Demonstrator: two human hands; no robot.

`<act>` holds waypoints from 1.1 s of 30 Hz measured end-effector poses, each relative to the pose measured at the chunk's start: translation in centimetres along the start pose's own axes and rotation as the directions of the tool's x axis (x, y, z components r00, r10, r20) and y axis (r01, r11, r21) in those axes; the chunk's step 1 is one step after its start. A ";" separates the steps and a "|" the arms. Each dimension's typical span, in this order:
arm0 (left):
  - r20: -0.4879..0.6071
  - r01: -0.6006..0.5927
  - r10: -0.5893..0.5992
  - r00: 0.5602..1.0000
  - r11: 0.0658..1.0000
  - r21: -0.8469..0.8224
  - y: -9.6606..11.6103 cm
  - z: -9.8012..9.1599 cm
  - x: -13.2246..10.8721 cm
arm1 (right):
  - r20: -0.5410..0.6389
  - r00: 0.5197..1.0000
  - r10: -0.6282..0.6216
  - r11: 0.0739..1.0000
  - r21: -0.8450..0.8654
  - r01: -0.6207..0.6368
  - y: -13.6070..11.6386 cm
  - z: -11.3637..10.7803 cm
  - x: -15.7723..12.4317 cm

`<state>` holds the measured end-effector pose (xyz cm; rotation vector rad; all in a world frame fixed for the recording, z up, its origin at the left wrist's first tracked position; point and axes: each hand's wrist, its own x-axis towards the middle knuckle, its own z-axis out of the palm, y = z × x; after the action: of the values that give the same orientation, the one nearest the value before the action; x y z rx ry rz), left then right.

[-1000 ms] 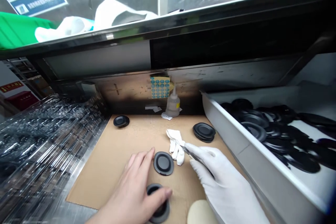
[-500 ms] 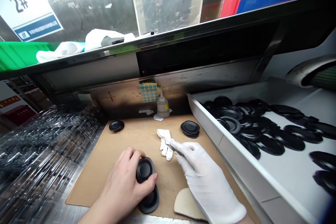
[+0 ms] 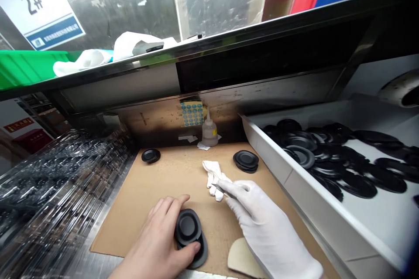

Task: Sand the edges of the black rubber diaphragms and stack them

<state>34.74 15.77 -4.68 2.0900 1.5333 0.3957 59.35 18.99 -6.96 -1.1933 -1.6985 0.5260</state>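
Observation:
Low in the middle, my bare left hand (image 3: pixel 163 237) grips a round black rubber-like disc (image 3: pixel 189 226) with a raised centre between fingers and thumb. A second black disc (image 3: pixel 202 253) lies partly beneath it, under my thumb. My right hand (image 3: pixel 262 218), in a white glove, is closed around a slim pointed metal tool (image 3: pixel 220 188); whether it is tweezers or a blade I cannot tell. The tool's tip is over a crumpled white glove (image 3: pixel 212 174) on the brown board (image 3: pixel 170 174). Beside my right wrist, partly covered, is a beige pad (image 3: pixel 241 257).
Small stacks of black discs stand at the board's back left (image 3: pixel 150 155) and back right (image 3: pixel 245 160). A white bin (image 3: pixel 294 183) at right holds many discs. Clear plastic trays (image 3: pixel 65 187) are piled at left. A squeeze bottle (image 3: pixel 209 131) stands behind, under a shelf (image 3: pixel 209 48).
The whole view has shifted slightly. My left hand's fingers have spread a little, and the upper disc now sits lower, overlapping more of the other one.

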 end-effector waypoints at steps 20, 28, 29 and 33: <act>-0.184 -0.123 0.095 0.978 0.982 -0.144 -2.7 -0.5 1.1 | 0.125 0.992 0.005 0.997 0.078 -0.015 0.4 0.4 0.2; -0.061 -0.372 0.367 0.928 0.919 -0.128 -4.1 1.8 -0.1 | 0.188 0.981 -0.055 0.995 -0.074 0.070 1.3 -0.2 -0.9; -0.057 -0.353 0.349 0.936 0.928 -0.117 -4.5 2.1 -0.2 | 0.232 0.969 -0.090 0.989 -0.093 0.114 1.4 -0.1 -1.2; -0.064 -0.299 0.294 0.954 0.947 -0.114 -5.0 2.7 -0.5 | 0.438 0.834 -0.336 0.846 -0.249 0.472 0.6 1.0 -1.8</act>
<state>32.01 15.80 -9.68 2.2302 1.1847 0.6341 58.88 17.84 -8.72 -0.9502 -2.3902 0.1920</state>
